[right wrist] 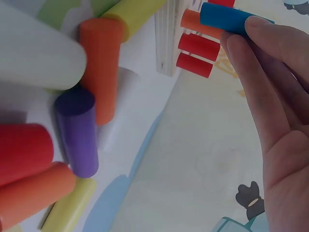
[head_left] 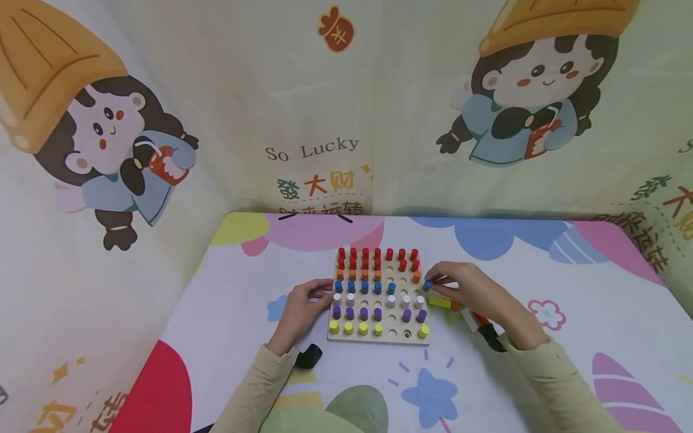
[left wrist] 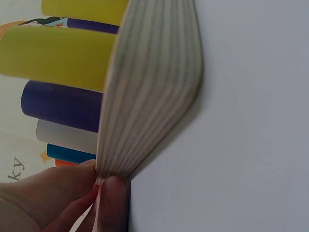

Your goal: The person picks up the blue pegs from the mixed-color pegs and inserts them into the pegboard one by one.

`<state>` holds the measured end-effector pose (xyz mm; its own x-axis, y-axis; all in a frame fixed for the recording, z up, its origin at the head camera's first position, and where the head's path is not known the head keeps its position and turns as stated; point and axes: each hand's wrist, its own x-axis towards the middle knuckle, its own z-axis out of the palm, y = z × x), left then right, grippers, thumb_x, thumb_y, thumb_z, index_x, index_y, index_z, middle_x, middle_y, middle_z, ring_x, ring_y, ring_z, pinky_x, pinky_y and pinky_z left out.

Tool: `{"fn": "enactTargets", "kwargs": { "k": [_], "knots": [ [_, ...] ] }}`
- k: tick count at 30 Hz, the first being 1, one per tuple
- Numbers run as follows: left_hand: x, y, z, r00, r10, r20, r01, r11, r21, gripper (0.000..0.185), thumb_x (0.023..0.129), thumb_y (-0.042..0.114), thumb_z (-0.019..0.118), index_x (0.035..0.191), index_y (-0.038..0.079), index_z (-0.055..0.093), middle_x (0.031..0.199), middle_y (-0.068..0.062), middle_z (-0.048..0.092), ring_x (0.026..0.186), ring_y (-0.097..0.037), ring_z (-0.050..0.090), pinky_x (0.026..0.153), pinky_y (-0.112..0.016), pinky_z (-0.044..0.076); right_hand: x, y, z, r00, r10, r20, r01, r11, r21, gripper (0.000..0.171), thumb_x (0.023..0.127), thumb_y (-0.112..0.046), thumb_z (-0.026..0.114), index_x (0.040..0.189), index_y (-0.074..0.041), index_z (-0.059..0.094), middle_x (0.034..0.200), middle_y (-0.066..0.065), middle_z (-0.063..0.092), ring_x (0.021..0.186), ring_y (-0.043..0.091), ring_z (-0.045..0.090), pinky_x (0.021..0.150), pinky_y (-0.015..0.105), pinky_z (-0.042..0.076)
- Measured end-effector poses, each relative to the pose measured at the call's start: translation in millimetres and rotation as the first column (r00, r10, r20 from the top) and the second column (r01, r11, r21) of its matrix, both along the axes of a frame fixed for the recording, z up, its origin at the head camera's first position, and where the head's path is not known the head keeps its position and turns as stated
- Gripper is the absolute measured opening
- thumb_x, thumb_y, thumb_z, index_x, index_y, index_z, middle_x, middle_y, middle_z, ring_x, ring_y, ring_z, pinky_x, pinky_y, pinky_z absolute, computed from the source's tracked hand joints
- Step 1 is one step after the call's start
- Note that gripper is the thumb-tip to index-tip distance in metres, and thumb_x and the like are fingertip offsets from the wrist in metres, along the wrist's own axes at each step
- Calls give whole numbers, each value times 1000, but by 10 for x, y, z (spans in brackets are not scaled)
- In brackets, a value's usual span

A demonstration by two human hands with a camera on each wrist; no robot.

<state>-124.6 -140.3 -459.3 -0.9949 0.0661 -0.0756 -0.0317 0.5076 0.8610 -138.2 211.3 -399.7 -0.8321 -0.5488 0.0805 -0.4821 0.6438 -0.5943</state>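
A wooden pegboard lies on the table, with rows of red, orange, blue, white, purple and yellow pegs standing in it. Several bare holes show between them, mostly toward its right half. My left hand holds the board by its left edge; in the left wrist view the thumb presses against the layered side. Between the thumb and fingers of my right hand is a blue peg, pinched beside the board's right edge, close to the blue row.
Loose pegs lie right of the board, under my right hand, among them a yellow peg, a purple peg and an orange peg. A patterned cloth covers the table. Behind it hangs a printed curtain.
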Motion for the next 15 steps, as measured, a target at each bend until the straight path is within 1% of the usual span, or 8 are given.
{"fn": "enactTargets", "kwargs": {
  "k": [5, 15],
  "knots": [
    [0, 6, 11, 1000, -1, -5, 1, 1000, -1, 31, 92, 15, 70, 123, 10, 69, 112, -5, 72, 92, -15, 68, 83, -35, 56, -19, -43, 15, 1000, 7, 9, -7, 1000, 14, 21, 87, -2, 73, 107, -6, 71, 105, 5, 72, 96, 22, 72, 83, 37, 58],
    [0, 0, 1, 1000, -5, -12, 5, 1000, -3, 31, 92, 15, 70, 123, 10, 69, 112, -5, 72, 91, -14, 68, 84, -35, 56, -38, -92, -9, 1000, 16, -11, -16, 1000, 18, 23, 86, -3, 75, 108, -6, 72, 106, 4, 73, 97, 19, 71, 85, 38, 57]
  ]
}}
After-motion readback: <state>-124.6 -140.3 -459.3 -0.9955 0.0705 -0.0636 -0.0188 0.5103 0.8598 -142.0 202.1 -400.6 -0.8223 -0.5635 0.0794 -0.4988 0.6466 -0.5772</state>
